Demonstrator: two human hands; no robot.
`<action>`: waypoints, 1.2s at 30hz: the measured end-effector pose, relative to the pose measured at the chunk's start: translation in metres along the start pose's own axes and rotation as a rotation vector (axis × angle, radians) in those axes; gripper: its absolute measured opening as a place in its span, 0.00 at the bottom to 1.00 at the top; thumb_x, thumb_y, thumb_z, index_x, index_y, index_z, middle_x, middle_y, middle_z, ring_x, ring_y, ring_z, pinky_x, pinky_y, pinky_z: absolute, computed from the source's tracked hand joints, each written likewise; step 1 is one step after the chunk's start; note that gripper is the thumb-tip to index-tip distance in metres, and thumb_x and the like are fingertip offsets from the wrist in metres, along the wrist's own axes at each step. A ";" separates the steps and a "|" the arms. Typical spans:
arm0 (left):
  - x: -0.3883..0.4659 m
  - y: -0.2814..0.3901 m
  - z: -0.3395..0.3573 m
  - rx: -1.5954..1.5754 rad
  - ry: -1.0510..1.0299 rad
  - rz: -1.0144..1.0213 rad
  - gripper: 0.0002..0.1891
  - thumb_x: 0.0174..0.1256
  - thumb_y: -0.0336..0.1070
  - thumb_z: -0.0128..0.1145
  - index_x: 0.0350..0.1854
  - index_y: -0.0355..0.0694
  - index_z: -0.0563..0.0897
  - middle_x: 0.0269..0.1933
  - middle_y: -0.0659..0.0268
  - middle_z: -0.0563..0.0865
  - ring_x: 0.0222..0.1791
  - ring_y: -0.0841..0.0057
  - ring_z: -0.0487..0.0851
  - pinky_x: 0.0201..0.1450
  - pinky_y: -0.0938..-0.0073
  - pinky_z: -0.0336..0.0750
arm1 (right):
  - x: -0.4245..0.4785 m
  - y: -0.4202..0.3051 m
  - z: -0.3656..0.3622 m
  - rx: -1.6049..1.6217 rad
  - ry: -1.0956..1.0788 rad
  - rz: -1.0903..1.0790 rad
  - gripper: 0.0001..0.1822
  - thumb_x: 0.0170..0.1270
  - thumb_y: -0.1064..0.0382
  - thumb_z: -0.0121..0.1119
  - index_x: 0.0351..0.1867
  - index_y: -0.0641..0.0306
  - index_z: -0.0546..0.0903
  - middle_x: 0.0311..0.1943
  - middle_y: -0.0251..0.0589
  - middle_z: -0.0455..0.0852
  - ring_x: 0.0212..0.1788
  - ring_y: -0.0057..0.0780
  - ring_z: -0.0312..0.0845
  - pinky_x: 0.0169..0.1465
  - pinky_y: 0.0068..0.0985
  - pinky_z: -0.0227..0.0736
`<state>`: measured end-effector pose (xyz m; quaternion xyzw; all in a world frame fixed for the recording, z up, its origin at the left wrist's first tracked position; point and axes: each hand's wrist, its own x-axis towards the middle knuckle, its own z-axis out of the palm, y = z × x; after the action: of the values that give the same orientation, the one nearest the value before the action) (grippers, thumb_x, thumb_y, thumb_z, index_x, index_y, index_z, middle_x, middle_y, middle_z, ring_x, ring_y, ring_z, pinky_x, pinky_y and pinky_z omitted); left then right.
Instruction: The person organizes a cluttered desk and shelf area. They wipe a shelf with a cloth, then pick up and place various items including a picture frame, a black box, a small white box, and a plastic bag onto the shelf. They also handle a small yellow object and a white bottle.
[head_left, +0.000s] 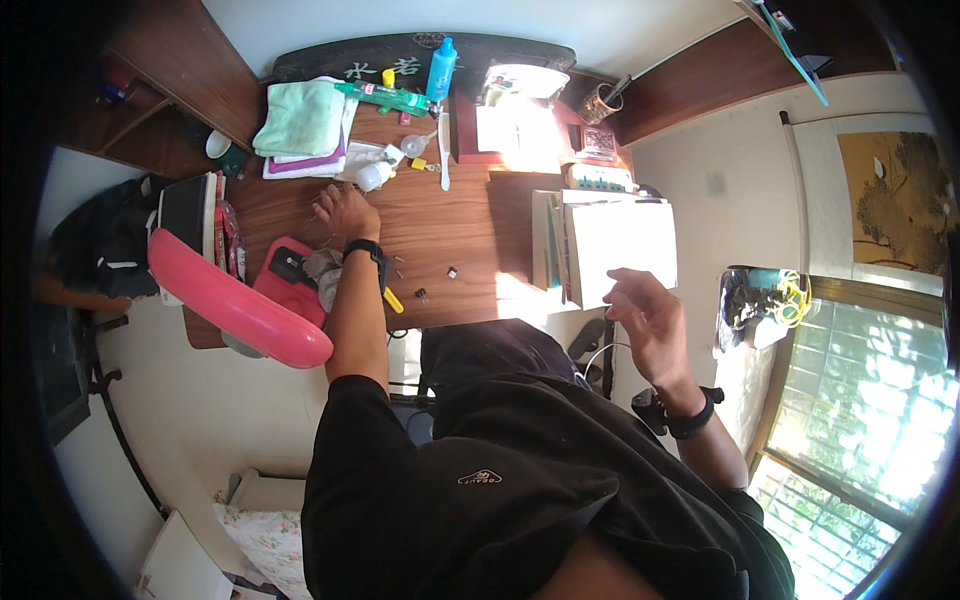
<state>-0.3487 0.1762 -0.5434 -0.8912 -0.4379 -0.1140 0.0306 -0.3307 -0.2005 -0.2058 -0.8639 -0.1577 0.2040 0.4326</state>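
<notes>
On the desk (450, 225), my left hand (346, 214) reaches over to the left side with its fingers bent down. Thin, wire-like lines show by its fingertips; whether it grips them I cannot tell. Just beyond it lie a white, bulb-shaped plastic piece (371, 177) and a clear plastic packet (358, 156). My right hand (651, 326) is raised in front of a stack of books (619, 244), its fingers loosely bent and apart, with nothing seen in it. Between the hands, a small black-and-white cube (452, 272) and small metal-like bits (421, 295) rest on the wood.
A pink, rounded lamp-like object (240, 300) stands out beside my left forearm. Behind are folded towels (300, 120), a green bottle (386, 96), a blue bottle (442, 71), a white comb (445, 154) and a pen holder (600, 103). A yellow-handled tool (392, 301) lies near the front edge.
</notes>
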 end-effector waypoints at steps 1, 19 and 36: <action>0.000 0.001 -0.003 0.006 -0.005 -0.004 0.11 0.62 0.38 0.57 0.44 0.45 0.86 0.49 0.61 0.81 0.57 0.61 0.76 0.71 0.51 0.58 | 0.000 0.000 0.001 -0.005 -0.003 -0.002 0.14 0.68 0.72 0.56 0.53 0.72 0.79 0.34 0.44 0.88 0.38 0.27 0.85 0.46 0.26 0.79; -0.019 0.008 -0.085 -0.048 -0.247 -0.001 0.13 0.54 0.37 0.60 0.40 0.40 0.87 0.53 0.51 0.81 0.61 0.52 0.76 0.75 0.44 0.51 | 0.015 0.006 0.010 0.049 -0.096 -0.099 0.12 0.65 0.74 0.59 0.50 0.72 0.80 0.34 0.47 0.88 0.38 0.30 0.86 0.45 0.27 0.78; -0.094 0.131 -0.285 -0.776 -0.051 0.756 0.23 0.46 0.27 0.65 0.50 0.41 0.83 0.51 0.57 0.76 0.60 0.57 0.74 0.77 0.44 0.52 | 0.038 0.033 -0.040 -0.474 -0.027 -0.422 0.32 0.60 0.63 0.67 0.66 0.64 0.72 0.61 0.56 0.73 0.63 0.54 0.70 0.64 0.39 0.70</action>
<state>-0.3512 -0.0213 -0.2824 -0.9349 -0.0132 -0.2270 -0.2727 -0.2753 -0.2300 -0.2187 -0.8860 -0.3824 0.0788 0.2500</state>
